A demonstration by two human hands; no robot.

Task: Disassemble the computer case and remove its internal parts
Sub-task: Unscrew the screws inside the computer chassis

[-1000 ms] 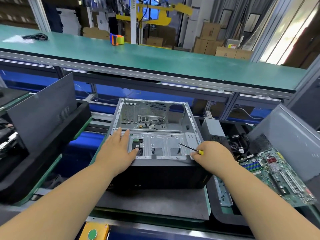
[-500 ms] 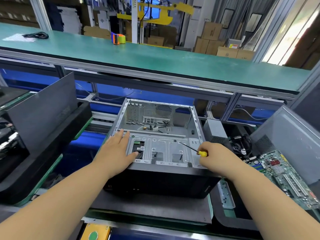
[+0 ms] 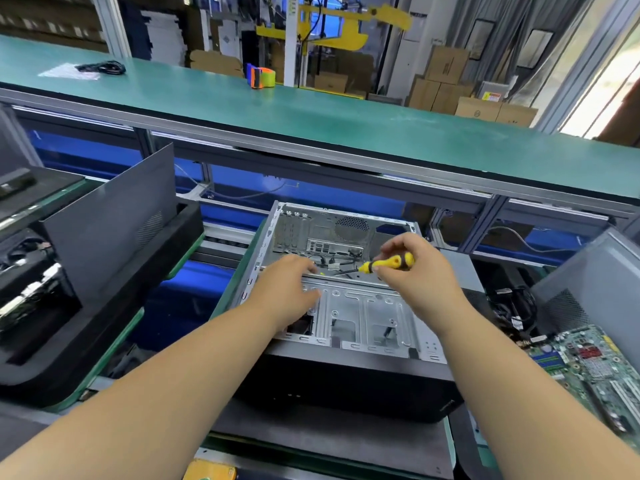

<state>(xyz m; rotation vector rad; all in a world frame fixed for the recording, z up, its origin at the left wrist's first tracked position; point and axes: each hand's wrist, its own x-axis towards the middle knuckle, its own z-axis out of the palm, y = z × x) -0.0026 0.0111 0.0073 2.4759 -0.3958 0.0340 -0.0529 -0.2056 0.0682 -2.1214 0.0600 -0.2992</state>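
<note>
computer case point(image 3: 346, 382) lies open on its side, in the middle | left hand point(image 3: 289, 289) reaches in over the metal frame, fingers loose, holding nothing | right hand point(image 3: 417, 277) pinches a yellow screwdriver point(image 3: 389, 262) above the case | green board point(image 3: 588, 365) lies to the right | long green tabletop point(image 3: 311, 109) sits far behind

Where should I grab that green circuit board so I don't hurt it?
Hold the motherboard by its bare long edges, hands coming from above at both sides. It lies flat with chips and slots covering its face, so the rims look safest.
</note>
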